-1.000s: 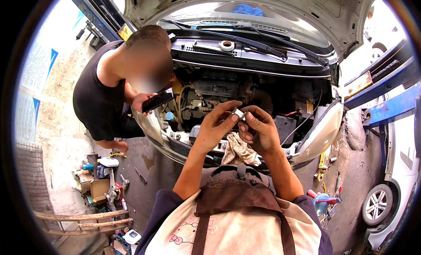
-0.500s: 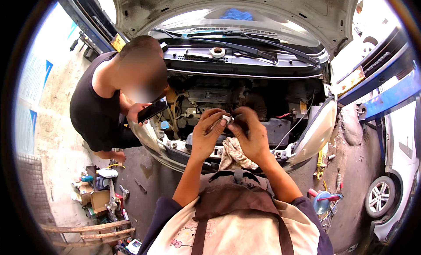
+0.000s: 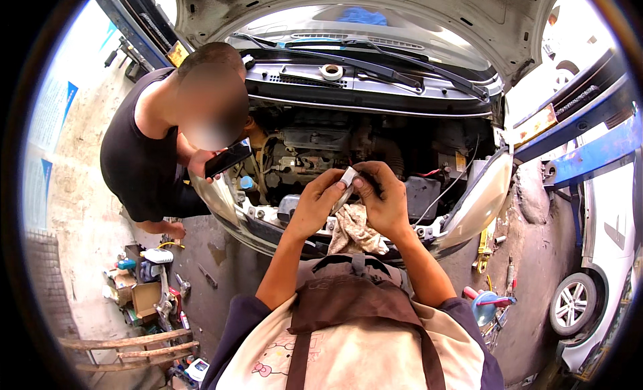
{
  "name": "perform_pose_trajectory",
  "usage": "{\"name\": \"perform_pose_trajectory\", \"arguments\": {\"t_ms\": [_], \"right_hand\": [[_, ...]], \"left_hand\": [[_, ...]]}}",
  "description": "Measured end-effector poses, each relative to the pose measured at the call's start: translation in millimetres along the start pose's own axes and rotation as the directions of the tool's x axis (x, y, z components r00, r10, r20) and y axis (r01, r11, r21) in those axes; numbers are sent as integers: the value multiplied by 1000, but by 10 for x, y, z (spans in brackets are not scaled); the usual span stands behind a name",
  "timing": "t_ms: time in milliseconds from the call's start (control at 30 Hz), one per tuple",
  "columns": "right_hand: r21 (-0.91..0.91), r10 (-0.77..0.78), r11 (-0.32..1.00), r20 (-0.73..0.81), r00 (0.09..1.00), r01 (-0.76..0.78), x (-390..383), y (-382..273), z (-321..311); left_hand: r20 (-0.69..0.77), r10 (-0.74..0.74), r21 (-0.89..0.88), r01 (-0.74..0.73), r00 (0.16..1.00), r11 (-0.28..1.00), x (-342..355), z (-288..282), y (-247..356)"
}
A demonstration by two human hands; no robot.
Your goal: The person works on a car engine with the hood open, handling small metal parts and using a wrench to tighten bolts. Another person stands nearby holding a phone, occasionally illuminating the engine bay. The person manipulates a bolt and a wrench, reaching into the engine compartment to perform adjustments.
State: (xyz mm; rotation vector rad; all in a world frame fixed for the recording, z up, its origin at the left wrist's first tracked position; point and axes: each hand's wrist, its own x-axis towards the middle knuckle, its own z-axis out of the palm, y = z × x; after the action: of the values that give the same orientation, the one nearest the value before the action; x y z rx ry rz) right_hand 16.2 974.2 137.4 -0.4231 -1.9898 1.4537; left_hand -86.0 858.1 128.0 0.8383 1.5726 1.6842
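Note:
Both hands meet over the front of an open engine bay (image 3: 315,142). Between their fingertips is a small whitish flat piece (image 3: 347,176), with a greyish strip hanging below it; its exact kind cannot be made out. My left hand (image 3: 313,206) pinches it between thumb and fingers. From the other side my right hand (image 3: 385,199) grips it too, with curled, darkly smudged fingers. Just below the hands a spotted, dirty cloth (image 3: 355,232) lies over the car's front edge.
At the left a person (image 3: 144,149) leans in, holding a phone (image 3: 228,159). A tape roll (image 3: 331,72) rests below the windscreen, under the raised bonnet (image 3: 429,8). Tools and boxes (image 3: 147,296) lie on the left floor; a blue basin (image 3: 485,309) and lift arm (image 3: 596,152) are at right.
The whitish piece now sticks up further between my fingers, and the greyish strip below it shows. My right fingers have shifted around it. The person's phone has tilted a little.

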Motion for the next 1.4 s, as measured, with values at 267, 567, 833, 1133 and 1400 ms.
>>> {"name": "perform_pose_trajectory", "arguments": {"t_ms": [267, 567, 833, 1133, 1400], "right_hand": [[317, 144, 938, 8, 990, -139, 0, 68, 52], [793, 322, 290, 447, 834, -537, 74, 6, -111], [564, 376, 695, 246, 894, -447, 1, 41, -11], [461, 276, 847, 42, 960, -264, -2, 112, 8], [497, 261, 837, 3, 965, -228, -23, 104, 38]], "left_hand": [[-79, -7, -109, -2, 997, 994, 38, 48, 11], [-75, 46, -101, -54, 996, 993, 83, 66, -51], [-134, 144, 18, -143, 980, 990, 56, 71, -105], [-162, 113, 169, -85, 980, 982, 32, 95, -48], [-196, 65, 91, -48, 978, 995, 9, 113, 56]]}}
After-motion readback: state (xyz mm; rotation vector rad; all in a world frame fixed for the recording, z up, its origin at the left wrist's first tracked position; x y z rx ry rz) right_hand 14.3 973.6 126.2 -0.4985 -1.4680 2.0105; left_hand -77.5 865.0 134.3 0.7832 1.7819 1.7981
